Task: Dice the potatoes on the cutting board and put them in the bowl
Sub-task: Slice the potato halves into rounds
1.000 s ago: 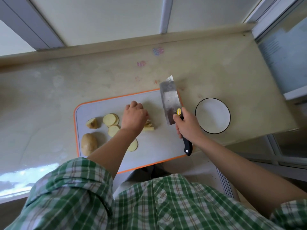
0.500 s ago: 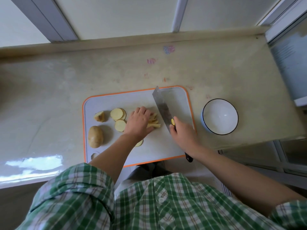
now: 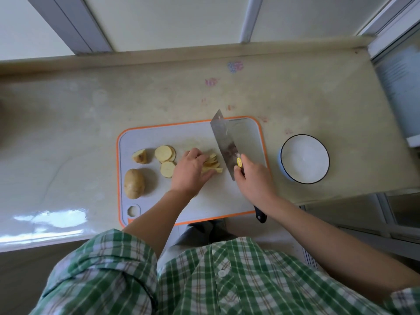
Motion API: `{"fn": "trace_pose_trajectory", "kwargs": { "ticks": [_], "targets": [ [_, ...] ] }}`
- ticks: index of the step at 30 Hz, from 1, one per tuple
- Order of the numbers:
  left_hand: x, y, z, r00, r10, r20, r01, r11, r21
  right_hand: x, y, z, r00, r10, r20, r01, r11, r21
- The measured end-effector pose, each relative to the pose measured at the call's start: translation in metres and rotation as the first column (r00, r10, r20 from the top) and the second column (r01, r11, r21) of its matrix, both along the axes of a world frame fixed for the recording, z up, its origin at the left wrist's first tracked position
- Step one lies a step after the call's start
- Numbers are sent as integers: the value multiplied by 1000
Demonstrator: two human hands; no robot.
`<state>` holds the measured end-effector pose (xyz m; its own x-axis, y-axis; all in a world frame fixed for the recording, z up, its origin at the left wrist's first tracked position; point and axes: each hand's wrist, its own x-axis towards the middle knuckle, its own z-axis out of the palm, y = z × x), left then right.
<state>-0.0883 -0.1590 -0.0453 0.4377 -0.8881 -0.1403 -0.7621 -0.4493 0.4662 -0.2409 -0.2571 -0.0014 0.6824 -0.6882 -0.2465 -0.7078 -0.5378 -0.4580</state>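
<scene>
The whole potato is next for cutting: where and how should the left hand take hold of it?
Probably grip the whole potato across its narrow middle, coming from above. It lies flat on the cutting board, long axis running near to far, with nothing touching either long side.

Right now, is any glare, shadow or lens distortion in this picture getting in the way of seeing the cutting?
Head view: glare whitens the near left edge of the countertop, clear of the cutting board; the wide lens bows its back edge; the whole potato casts only a soft shadow; the knife and potato strips look sharp.
</scene>
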Motion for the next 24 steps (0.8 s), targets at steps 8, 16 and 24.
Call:
{"fn": "trace_pose_trajectory", "kwargs": {
  "ticks": [8,16,24],
  "targets": [
    [-10,1,4,999,23,24,-23,999,-25,5,-1,5,1000,-5,-7,5,998,67],
    [-19,16,1,986,-143,88,143,990,7,0,-5,6,999,11,-32,-8,997,83],
    [-14,4,-3,992,-65,106,61,997,43,-1,-4,6,997,25,-79,-21,999,45]
  ]
}}
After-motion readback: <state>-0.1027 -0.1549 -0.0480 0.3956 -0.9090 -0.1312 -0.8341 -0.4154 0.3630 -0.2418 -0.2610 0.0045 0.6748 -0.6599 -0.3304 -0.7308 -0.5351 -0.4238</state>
